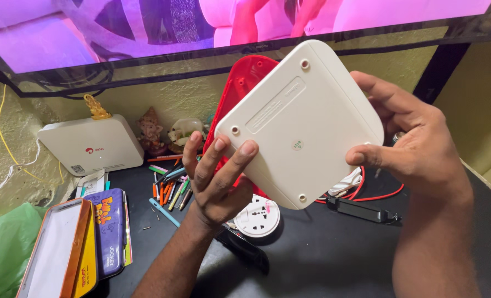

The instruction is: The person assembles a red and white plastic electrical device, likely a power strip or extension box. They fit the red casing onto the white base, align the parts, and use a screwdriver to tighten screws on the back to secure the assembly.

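Observation:
Both hands hold up a white, rounded square plastic case (300, 121), its flat underside with screw holes and a small green sticker facing me. My left hand (215, 176) grips its lower left corner, fingers on the white face. My right hand (416, 143) clamps the right edge, thumb on the face. A red plastic part (240, 88) sticks out behind the case at its upper left. Below the case on the black desk (322, 259) lies a round white socket adapter (260, 217).
A white router box (91, 144) sits at back left with small figurines (152, 129) beside it. Loose pens and pencils (171, 185), an open tin pencil box (63, 248), a green bag (5, 243), red wires (378, 196) and a black clip (361, 211) lie around. A large screen (146, 33) hangs overhead.

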